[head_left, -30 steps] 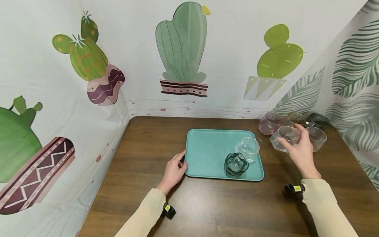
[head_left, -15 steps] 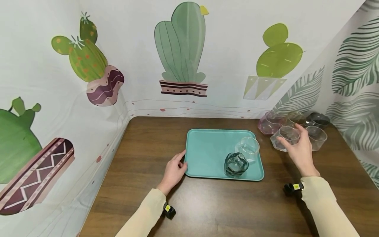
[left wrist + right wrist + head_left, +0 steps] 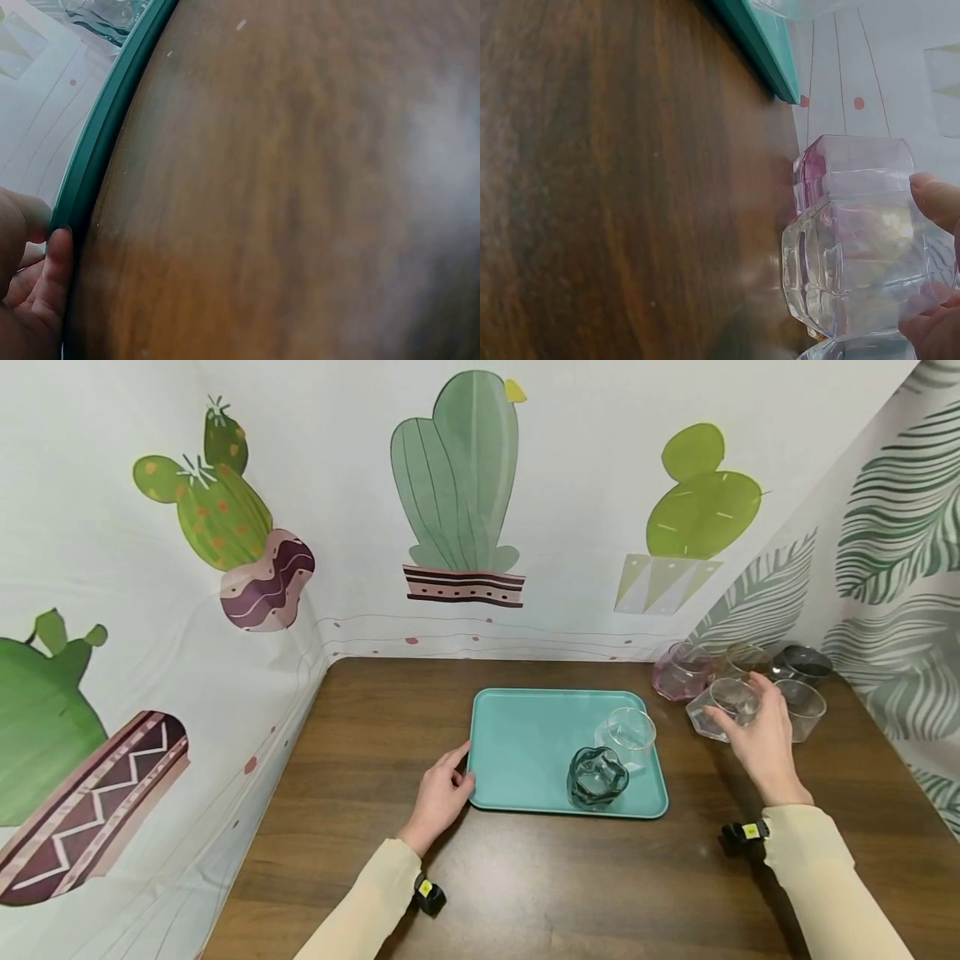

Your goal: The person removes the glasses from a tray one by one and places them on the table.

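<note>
In the head view my right hand (image 3: 761, 747) holds a clear, facet-sided glass (image 3: 723, 710) near its rim, thumb on the left and fingers on the far right side. The right wrist view shows the thumb and fingertips against this clear glass (image 3: 855, 270), a pink glass (image 3: 862, 161) just behind it. My left hand (image 3: 438, 792) grips the left edge of a teal tray (image 3: 525, 747), with fingers at its rim (image 3: 94, 142). On the tray's right side are a wavy dark blue-green glass (image 3: 596, 778) and a clear glass with a gold-toned rim (image 3: 630, 735).
Around the right hand stand a pink glass (image 3: 678, 672), an amber-tinted glass (image 3: 748, 660), a dark grey glass (image 3: 802, 664) and another clear glass (image 3: 804, 714). The brown wooden table (image 3: 555, 885) meets cactus-printed cloth (image 3: 570, 527) at the back and leaf-printed cloth at the right.
The held clear glass has shifted very slightly right and back with the right hand. The left hand and the tray have stayed where they were.
</note>
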`<state>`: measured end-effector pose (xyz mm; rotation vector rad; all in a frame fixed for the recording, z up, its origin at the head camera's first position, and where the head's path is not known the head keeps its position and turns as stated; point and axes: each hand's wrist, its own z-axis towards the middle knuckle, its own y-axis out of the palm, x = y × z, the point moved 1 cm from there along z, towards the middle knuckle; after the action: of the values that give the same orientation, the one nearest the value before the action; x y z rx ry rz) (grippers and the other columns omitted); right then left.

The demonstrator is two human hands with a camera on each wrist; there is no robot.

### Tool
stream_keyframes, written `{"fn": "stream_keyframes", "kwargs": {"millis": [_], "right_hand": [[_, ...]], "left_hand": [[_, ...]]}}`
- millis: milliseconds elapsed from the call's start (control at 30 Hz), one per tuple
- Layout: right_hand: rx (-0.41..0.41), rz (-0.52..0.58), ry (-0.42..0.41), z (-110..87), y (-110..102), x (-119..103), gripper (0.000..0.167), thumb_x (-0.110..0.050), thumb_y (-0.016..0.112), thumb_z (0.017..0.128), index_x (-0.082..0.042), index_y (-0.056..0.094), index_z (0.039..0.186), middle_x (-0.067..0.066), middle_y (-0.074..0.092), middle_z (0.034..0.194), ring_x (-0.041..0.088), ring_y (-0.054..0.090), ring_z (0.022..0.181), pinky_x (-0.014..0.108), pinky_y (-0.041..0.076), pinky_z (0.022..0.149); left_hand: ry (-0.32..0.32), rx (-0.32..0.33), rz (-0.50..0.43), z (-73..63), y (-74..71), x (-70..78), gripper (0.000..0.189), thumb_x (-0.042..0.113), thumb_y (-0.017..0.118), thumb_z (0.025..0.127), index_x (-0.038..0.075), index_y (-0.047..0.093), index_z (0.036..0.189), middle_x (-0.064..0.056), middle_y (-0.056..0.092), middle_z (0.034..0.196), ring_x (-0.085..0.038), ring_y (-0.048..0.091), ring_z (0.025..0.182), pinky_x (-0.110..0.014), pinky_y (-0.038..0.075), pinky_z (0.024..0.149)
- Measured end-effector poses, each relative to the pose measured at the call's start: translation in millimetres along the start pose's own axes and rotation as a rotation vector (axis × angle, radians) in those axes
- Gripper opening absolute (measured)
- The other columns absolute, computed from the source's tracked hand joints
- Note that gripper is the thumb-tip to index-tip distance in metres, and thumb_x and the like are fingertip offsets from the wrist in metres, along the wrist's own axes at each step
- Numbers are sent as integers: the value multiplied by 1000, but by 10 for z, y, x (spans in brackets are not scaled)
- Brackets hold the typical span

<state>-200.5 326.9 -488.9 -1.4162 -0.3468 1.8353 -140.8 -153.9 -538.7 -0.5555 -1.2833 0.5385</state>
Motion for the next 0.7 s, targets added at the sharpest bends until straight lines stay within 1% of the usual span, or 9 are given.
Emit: {"fn": "stream_keyframes", "kwargs": {"millis": [267,533,700], "right_hand": [[-6,-5,10,15,-4,-16,80,-9,77,92,4,31,156,35,41,149,56,38,136,70,29,111],[-30,-26,-20,13,-40,-48,79,-10,75,93,7,30,156,37,39,149,56,35,139,70,29,112],[-23,-33,-34,-26,-110,-127,77,-11,73,94,6,31,156,40,38,148,58,33,139,71,27,112]], "left_hand": [[-5,-15,-2,3,-6,14,53,4,69,95,5,58,147,-5,65,103,-6,52,67,-24,47,62],[-2,-5,-4,-1,-5,17,52,3,69,94,4,59,146,-4,63,96,-5,51,66,-24,46,62],[-8,-9,-3,-12,-18,27,52,4,69,95,5,59,146,-4,63,97,-5,51,66,-24,46,62]]}}
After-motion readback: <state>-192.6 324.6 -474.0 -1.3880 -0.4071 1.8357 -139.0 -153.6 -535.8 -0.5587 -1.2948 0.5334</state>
